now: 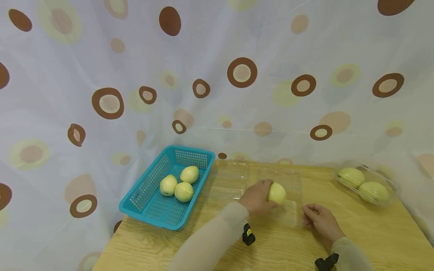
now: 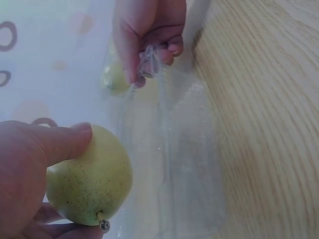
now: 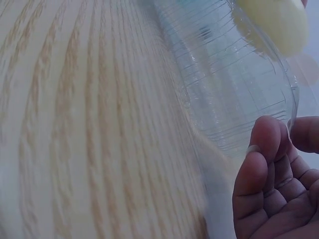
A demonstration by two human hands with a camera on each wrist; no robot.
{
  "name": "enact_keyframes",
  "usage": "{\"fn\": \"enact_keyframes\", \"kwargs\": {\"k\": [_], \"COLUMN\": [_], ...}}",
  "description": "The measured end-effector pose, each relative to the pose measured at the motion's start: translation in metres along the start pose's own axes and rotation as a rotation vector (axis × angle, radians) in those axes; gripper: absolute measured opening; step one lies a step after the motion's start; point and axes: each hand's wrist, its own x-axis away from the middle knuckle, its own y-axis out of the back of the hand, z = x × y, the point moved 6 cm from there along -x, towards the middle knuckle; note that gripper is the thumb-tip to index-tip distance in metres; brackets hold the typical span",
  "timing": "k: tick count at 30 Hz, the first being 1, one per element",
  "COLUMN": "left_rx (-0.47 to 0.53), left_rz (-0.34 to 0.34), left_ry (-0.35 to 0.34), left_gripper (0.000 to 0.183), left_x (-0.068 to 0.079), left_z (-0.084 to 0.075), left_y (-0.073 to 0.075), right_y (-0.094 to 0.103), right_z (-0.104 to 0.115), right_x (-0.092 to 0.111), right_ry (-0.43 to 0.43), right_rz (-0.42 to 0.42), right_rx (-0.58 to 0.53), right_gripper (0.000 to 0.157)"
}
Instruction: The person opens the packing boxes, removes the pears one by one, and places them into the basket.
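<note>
My left hand (image 1: 259, 198) holds a yellow-green pear (image 1: 277, 193) above a clear plastic box (image 1: 289, 216). The left wrist view shows brown specks and a short stem on the pear (image 2: 94, 179), with the thumb on top and fingers beneath. My right hand (image 1: 321, 222) pinches the rim of the box at its right side, between thumb and fingers. In the right wrist view, the thin ridged wall of the box (image 3: 224, 84) runs up from those fingertips (image 3: 266, 134). Its full outline is hard to make out against the table.
At left stands a blue basket (image 1: 198, 205) holding three pears (image 1: 184, 192). More clear plastic packaging (image 1: 228, 180) lies between basket and box. A clear box (image 1: 359, 167) with two pears sits at the right of the wooden table (image 1: 281, 252). A patterned curtain (image 1: 217, 49) hangs behind.
</note>
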Motion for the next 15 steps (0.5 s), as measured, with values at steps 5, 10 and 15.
{"fn": "enact_keyframes", "kwargs": {"k": [5,10,15], "left_rx": [0.020,0.034,-0.006], "left_rz": [-0.004,-0.003,-0.035], "left_ry": [-0.005,-0.013,-0.034], "left_gripper": [0.079,0.078,0.076], "left_x": [0.006,0.014,0.019], "left_z": [0.000,0.001,0.004], "left_y": [0.015,0.032,0.050], "right_y": [-0.001,-0.001,0.000], "right_z": [-0.001,0.000,0.001], "right_x": [0.001,0.002,0.002], "right_ry": [-0.012,-0.025,-0.034], "right_rz": [0.007,0.020,0.018], "right_rx": [-0.007,-0.012,-0.015], "right_gripper": [0.039,0.039,0.039]}}
